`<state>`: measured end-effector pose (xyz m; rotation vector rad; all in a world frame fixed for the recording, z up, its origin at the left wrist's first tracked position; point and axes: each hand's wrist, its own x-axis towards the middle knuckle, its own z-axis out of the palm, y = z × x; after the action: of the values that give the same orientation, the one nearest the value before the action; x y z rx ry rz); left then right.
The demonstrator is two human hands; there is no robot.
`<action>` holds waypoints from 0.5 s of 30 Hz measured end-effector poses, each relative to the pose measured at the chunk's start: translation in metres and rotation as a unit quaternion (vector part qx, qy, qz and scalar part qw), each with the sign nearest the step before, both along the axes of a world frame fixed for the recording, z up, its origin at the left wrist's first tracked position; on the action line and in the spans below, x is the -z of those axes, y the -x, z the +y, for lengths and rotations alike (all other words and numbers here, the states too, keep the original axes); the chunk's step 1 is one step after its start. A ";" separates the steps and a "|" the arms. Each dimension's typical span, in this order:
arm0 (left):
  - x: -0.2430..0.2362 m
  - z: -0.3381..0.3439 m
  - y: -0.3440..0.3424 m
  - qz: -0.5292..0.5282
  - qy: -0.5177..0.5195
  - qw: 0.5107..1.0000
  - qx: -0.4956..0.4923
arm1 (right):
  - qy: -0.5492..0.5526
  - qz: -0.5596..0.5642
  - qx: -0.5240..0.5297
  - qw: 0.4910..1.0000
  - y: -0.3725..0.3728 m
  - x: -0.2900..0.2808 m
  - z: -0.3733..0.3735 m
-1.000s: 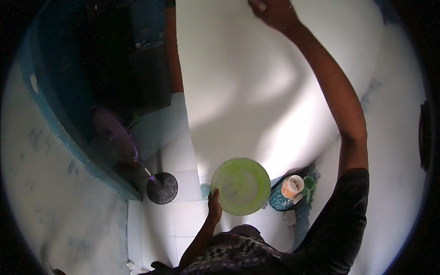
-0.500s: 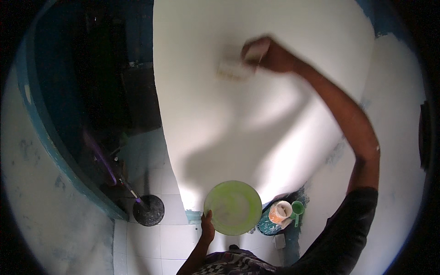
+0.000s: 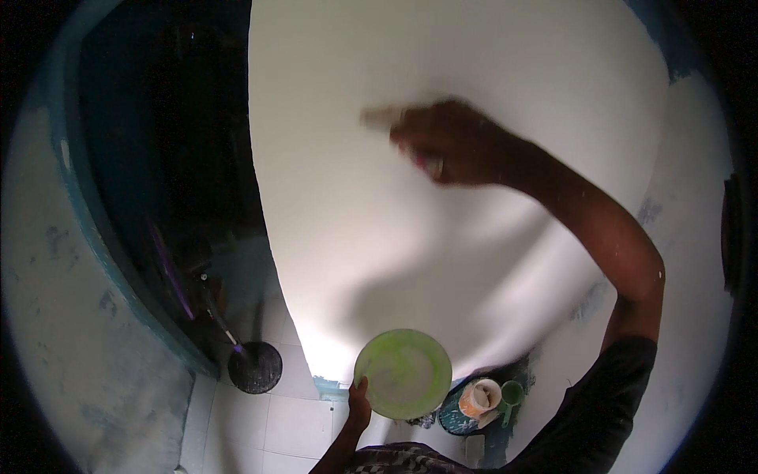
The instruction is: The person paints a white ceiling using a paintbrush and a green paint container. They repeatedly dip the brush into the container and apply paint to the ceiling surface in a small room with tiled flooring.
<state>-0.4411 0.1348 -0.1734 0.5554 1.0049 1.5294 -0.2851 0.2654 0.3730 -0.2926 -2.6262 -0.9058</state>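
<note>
By white wall (image 3: 316, 197), left hand (image 3: 359, 407) holding plate (image 3: 403, 374), orange-patched tub (image 3: 477, 400)

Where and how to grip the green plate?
I'd take the green plate by its left rim, from the person's left and near side, thumb over the edge, fingers probably supporting beneath. It's round, with no handle visible, and whitish material covers much of its face; the left hand holds that edge, its fingers underneath hidden.
</note>
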 end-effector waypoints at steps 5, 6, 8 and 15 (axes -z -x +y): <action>-0.006 0.006 0.001 -0.039 0.015 0.999 -0.022 | 0.214 0.034 0.057 0.975 -0.003 -0.013 -0.008; 0.003 0.008 0.003 -0.033 0.000 0.999 -0.030 | 0.184 0.047 0.088 0.978 -0.006 -0.032 -0.003; 0.016 0.017 0.006 -0.018 -0.031 0.999 -0.030 | 0.233 0.137 0.075 0.960 -0.029 -0.080 0.019; 0.006 0.005 0.020 -0.021 -0.013 0.998 -0.049 | -0.300 0.314 -0.073 0.898 -0.037 -0.170 0.005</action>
<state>-0.4607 0.1399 -0.1792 0.4956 0.9939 1.6361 -0.2482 0.2705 0.5430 -0.1774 -1.6651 -1.2551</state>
